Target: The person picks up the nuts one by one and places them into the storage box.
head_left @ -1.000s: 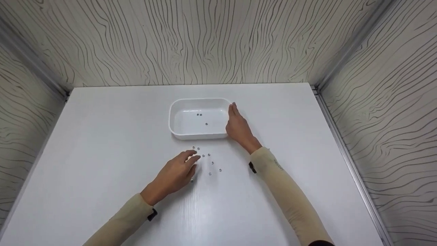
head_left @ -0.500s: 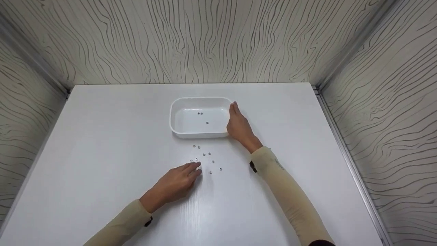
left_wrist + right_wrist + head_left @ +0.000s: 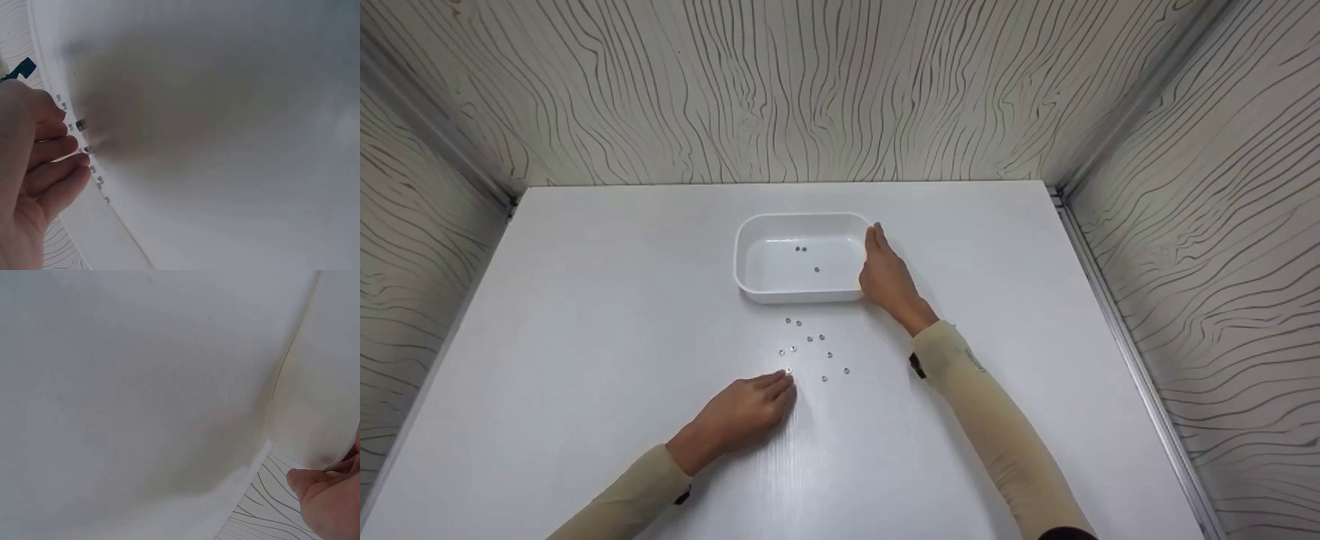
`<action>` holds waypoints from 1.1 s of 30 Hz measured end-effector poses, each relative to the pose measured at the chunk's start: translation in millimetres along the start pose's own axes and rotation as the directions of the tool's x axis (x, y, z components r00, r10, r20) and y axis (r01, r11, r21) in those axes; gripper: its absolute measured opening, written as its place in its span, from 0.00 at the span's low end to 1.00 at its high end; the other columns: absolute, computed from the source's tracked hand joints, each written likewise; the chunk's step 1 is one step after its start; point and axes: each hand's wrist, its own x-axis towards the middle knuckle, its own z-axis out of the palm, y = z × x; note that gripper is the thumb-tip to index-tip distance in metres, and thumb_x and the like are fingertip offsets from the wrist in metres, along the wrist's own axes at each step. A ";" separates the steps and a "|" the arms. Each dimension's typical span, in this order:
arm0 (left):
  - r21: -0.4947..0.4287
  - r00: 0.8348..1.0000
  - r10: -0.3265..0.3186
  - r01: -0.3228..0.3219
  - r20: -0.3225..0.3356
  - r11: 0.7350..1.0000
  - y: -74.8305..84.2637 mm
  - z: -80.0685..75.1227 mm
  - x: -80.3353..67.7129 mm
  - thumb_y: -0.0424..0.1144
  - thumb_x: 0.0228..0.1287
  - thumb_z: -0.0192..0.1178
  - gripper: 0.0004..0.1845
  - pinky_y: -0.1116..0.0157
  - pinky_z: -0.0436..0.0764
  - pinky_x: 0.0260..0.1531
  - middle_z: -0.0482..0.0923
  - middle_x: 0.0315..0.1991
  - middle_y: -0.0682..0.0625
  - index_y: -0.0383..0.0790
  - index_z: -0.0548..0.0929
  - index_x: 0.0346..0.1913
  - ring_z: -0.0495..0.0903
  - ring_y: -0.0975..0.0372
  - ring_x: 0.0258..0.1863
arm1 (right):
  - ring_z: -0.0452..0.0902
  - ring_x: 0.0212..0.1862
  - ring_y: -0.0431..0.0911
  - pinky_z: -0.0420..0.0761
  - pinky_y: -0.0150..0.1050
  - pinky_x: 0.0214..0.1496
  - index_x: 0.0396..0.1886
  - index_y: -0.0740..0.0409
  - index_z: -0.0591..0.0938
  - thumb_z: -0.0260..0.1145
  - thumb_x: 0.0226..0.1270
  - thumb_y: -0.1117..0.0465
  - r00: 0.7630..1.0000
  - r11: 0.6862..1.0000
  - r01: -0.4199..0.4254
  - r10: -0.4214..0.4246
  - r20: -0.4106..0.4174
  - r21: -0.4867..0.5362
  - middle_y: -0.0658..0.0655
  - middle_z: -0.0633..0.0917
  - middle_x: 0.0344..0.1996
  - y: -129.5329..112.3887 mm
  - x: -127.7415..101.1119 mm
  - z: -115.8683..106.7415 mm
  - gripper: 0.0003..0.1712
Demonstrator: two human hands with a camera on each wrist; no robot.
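Observation:
A white plastic tray sits mid-table with three small metal nuts inside. My right hand lies flat against the tray's right wall, fingers straight; the right wrist view shows only its thumb beside the white wall. Several more small nuts are scattered on the white table just in front of the tray. My left hand rests palm down on the table, its fingertips touching the nearest nut. In the left wrist view the fingers are relaxed, with nuts just past them.
Wood-grain panels wall in the table at the back and both sides, with metal rails along the side edges. Bare white tabletop lies left and right of the hands.
My left hand has slid back toward me, from the middle of the loose nuts to the nearest one. The right hand and the tray have stayed put.

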 end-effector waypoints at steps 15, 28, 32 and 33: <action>0.139 0.995 0.094 -0.100 0.045 0.985 -2.3 1.7 -2.4 0.29 0.53 0.78 0.16 0.68 0.91 0.40 0.92 0.46 0.50 0.40 0.90 0.47 0.92 0.62 0.47 | 0.58 0.83 0.59 0.66 0.49 0.84 0.83 0.70 0.52 0.47 0.82 0.67 1.000 1.000 -0.010 0.010 -0.001 0.003 0.68 0.52 0.85 -0.3 -1.1 -0.7 0.35; 0.206 0.991 0.128 -0.133 0.040 0.969 -2.0 -2.1 -0.6 0.32 0.50 0.81 0.14 0.70 0.86 0.26 0.91 0.41 0.53 0.41 0.91 0.42 0.90 0.65 0.37 | 0.56 0.84 0.60 0.65 0.50 0.84 0.83 0.71 0.52 0.47 0.82 0.68 1.000 1.000 -0.012 0.012 -0.002 0.013 0.68 0.52 0.85 -0.3 -0.4 0.0 0.35; 0.199 0.991 0.126 -0.130 0.031 0.971 -1.2 -1.4 0.6 0.32 0.51 0.80 0.12 0.70 0.86 0.25 0.91 0.39 0.53 0.41 0.91 0.40 0.90 0.65 0.36 | 0.56 0.84 0.60 0.67 0.50 0.83 0.83 0.71 0.52 0.46 0.82 0.68 1.000 1.000 -0.005 0.005 0.003 0.006 0.69 0.51 0.85 -0.6 0.5 -0.4 0.35; 0.198 0.992 0.126 -0.129 0.030 0.972 -1.0 -1.3 1.0 0.31 0.51 0.80 0.12 0.70 0.86 0.25 0.91 0.39 0.53 0.41 0.91 0.40 0.90 0.66 0.36 | 0.56 0.83 0.60 0.67 0.50 0.83 0.83 0.72 0.52 0.46 0.82 0.68 1.000 1.000 -0.002 0.002 0.004 0.005 0.70 0.51 0.85 -0.6 0.7 -0.4 0.35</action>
